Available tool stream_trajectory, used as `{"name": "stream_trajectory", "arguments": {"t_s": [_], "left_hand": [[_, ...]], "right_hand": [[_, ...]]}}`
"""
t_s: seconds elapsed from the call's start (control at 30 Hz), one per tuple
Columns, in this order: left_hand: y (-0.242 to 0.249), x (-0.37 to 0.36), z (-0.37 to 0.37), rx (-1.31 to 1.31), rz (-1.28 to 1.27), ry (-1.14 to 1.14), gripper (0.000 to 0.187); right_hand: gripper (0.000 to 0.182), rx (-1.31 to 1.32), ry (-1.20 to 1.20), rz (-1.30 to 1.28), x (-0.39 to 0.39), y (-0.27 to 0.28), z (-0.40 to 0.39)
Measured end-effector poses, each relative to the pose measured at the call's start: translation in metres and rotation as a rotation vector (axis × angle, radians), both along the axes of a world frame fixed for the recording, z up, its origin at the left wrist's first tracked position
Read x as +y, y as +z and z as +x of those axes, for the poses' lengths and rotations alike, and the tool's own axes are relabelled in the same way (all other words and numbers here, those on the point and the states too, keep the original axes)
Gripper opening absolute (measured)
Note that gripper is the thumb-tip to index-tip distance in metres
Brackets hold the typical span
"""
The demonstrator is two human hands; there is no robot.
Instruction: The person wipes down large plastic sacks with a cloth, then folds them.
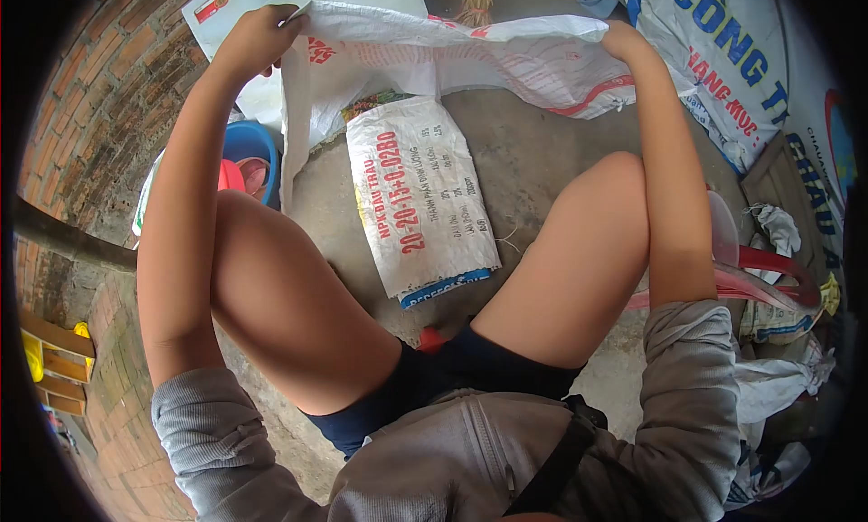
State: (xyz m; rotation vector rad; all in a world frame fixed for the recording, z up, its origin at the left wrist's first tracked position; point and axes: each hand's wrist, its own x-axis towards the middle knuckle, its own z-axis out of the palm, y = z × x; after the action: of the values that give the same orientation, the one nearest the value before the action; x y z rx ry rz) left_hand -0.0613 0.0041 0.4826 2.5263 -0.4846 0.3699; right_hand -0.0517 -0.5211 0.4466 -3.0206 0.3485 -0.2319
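Note:
Both my arms reach forward, holding a white woven sack (pixel 380 56) with red print stretched between them. My left hand (pixel 258 41) is closed on its left upper corner. At the other end, my right hand (pixel 624 42) grips the right upper corner. The sack hangs in loose folds, and its left edge drops down towards my left knee. On the concrete floor between my legs lies a folded white sack (pixel 420 192) printed in red and black, with a blue strip showing at its near end.
A blue basin (pixel 256 151) holding a red item stands beyond my left knee. Large printed sacks (pixel 723 61) lie at the upper right. Beside my right arm is a red plastic item (pixel 778 273). A brick wall (pixel 108 79) rises on the left.

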Motion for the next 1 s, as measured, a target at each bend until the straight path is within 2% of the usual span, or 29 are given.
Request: {"name": "stream_trajectory", "arguments": {"t_s": [0.07,0.1,0.17,0.23,0.27,0.33,0.37,0.43,0.47,0.53,0.57,0.67,0.73,0.77,0.83,0.9,1.0], "left_hand": [[-0.002,0.005,-0.003,0.115,0.070,-0.104,0.035],[-0.002,0.007,-0.004,0.114,0.071,-0.107,0.035],[0.002,0.006,-0.013,0.373,0.264,-0.211,0.034],[-0.007,0.007,-0.010,0.522,0.399,-0.326,0.027],[-0.006,0.003,-0.019,0.554,0.463,-0.313,0.028],[-0.008,-0.007,-0.032,0.645,0.566,-0.332,0.034],[-0.011,-0.010,-0.036,0.646,0.565,-0.331,0.034],[-0.023,-0.016,-0.045,0.741,0.667,-0.448,0.037],[-0.029,-0.020,-0.050,0.772,0.718,-0.476,0.038],[-0.039,-0.029,-0.063,0.832,0.836,-0.537,0.040],[-0.034,-0.038,-0.079,0.903,0.881,-0.489,0.042],[-0.057,-0.042,-0.098,0.929,0.933,-0.613,0.048],[-0.066,-0.044,-0.113,1.072,1.014,-0.771,0.048],[-0.064,-0.045,-0.120,1.146,1.050,-0.808,0.051],[-0.071,-0.041,-0.127,1.252,1.062,-0.893,0.055],[-0.071,-0.041,-0.131,1.309,1.063,-0.928,0.059],[-0.073,-0.049,-0.127,1.410,1.006,-0.989,0.070]], "right_hand": [[0.044,-0.011,0.018,-0.024,-0.005,-0.001,-0.001],[0.042,0.093,0.006,-0.097,-0.005,-0.004,0.000],[0.040,0.195,-0.005,-0.170,-0.014,-0.011,0.000],[0.051,0.329,0.002,-0.199,-0.023,-0.015,-0.006],[0.051,0.329,0.004,-0.201,-0.014,-0.011,-0.019],[0.070,0.622,0.045,0.006,-0.003,-0.005,-0.045],[0.070,0.623,0.047,0.005,-0.006,-0.010,-0.044],[0.083,1.055,-0.093,0.246,-0.010,-0.022,-0.045],[0.083,1.055,-0.093,0.243,0.001,-0.016,-0.053],[0.096,1.166,-0.297,0.274,0.029,-0.001,-0.067],[0.096,1.167,-0.297,0.273,0.039,0.003,-0.069],[0.098,1.210,-0.322,0.123,0.072,0.016,-0.071],[0.082,1.147,-0.190,-0.202,0.091,0.021,-0.070],[0.082,1.148,-0.192,-0.203,0.098,0.018,-0.065],[0.074,1.032,0.116,-0.644,0.110,0.007,-0.049],[0.070,0.896,0.122,-0.748,0.122,-0.022,-0.023],[0.066,0.759,0.448,-0.366,0.139,-0.074,0.008]]}}
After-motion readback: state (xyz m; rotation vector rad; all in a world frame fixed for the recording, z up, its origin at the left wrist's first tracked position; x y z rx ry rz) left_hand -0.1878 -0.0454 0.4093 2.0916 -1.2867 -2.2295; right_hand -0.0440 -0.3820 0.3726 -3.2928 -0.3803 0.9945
